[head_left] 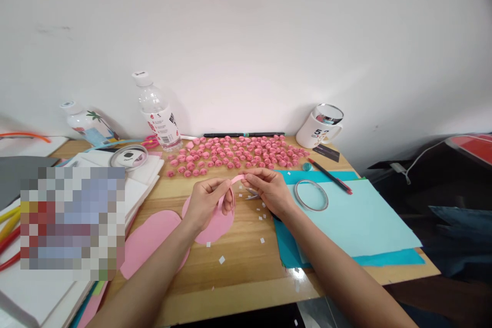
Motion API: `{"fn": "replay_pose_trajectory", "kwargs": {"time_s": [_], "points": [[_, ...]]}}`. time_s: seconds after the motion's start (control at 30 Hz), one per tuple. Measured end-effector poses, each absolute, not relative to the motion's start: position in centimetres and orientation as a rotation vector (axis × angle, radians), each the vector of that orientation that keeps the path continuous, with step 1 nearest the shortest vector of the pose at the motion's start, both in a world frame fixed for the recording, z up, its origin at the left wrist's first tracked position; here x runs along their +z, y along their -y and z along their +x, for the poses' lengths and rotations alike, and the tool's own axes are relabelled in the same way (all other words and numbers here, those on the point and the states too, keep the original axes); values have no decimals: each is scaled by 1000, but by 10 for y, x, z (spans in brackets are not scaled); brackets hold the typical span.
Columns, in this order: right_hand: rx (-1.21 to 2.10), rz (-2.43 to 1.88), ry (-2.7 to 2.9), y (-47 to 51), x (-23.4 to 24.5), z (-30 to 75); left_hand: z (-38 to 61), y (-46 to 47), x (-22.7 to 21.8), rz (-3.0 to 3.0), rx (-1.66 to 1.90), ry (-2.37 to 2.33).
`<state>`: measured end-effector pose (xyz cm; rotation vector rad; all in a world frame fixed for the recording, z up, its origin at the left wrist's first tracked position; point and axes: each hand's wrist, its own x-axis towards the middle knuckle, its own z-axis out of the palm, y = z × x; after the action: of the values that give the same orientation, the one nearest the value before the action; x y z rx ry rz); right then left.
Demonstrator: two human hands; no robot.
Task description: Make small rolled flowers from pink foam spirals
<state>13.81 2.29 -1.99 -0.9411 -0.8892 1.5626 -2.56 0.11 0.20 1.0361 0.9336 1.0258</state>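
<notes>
Both my hands meet over the middle of the wooden desk. My left hand and my right hand pinch the two ends of a narrow pink paper strip that curves between them. Under my left hand lies a round pink paper piece, and a larger pink piece lies to its left. Behind my hands, several small rolled pink paper roses are spread in rows. Small white paper scraps dot the wood near my wrists.
Light blue paper sheets lie at the right with a tape ring and a red pen on them. A white mug and two plastic bottles stand by the wall. White sheets and a tape roll lie at the left.
</notes>
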Motion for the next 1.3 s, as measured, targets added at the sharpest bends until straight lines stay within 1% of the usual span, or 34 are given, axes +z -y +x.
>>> {"fn": "replay_pose_trajectory", "kwargs": {"time_s": [0.6,0.8,0.97,1.3], "points": [[1539,-959,864,-23,-18,138,-25,0,-3,1056,1032,-901],[1597,-920,886,-24,-19,139,-26,-1,-3,1063,1059,-877],[1583,-939,886,-24,-20,141,-26,-1,-3,1052,1059,-869],[1527,-957,898,-24,-20,140,-26,-1,-5,1043,1045,-970]]}}
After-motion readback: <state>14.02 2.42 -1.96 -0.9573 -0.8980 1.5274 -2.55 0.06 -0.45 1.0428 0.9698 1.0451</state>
